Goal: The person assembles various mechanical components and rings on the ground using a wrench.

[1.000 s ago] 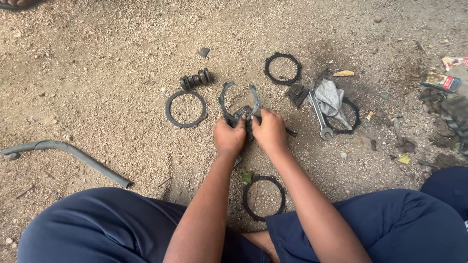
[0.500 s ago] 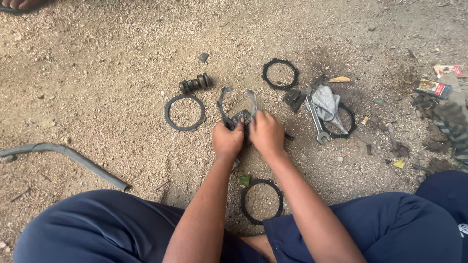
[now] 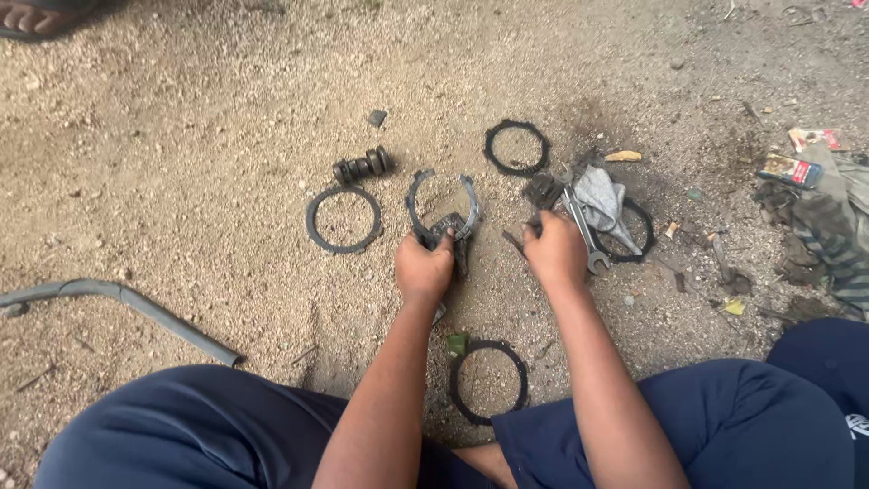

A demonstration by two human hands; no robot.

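A: Status of the hands?

B: Left hand (image 3: pixel 424 270) is closed around the lower end of the clamp (image 3: pixel 443 206), a grey horseshoe-shaped metal piece lying on the ground (image 3: pixel 181 136), its open ends pointing away from the person. A dark block (image 3: pixel 447 226) sits where the two halves meet, touching the left fingers (image 3: pixel 444 244). Right hand (image 3: pixel 554 254) is apart from the clamp, curled over small dark parts just right of it; whether it actually grips one cannot be told (the fingers hide it).

A: Progress?

B: Judged from the layout, disassembly looks well along: the parts lie spread singly on the dirt. The clamp is in hand, with the block at its joint, so work on it appears unfinished.

A: Parts count?

B: Rings, black and flat: four. One (image 3: pixel 343 219) left of the clamp, one (image 3: pixel 517 148) beyond it, one (image 3: pixel 489 381) between the knees, one (image 3: pixel 635 228) partly under the rag (image 3: pixel 603 197).
Clamp: one.
Ribbed black cylinder (image 3: pixel 364 166): one, above the left ring.
Spanner (image 3: pixel 584 234): one, beside the right hand.
Bent grey pipe (image 3: pixel 118 303): one, well left.
Litter (wrappers, cloth) lies at far right.
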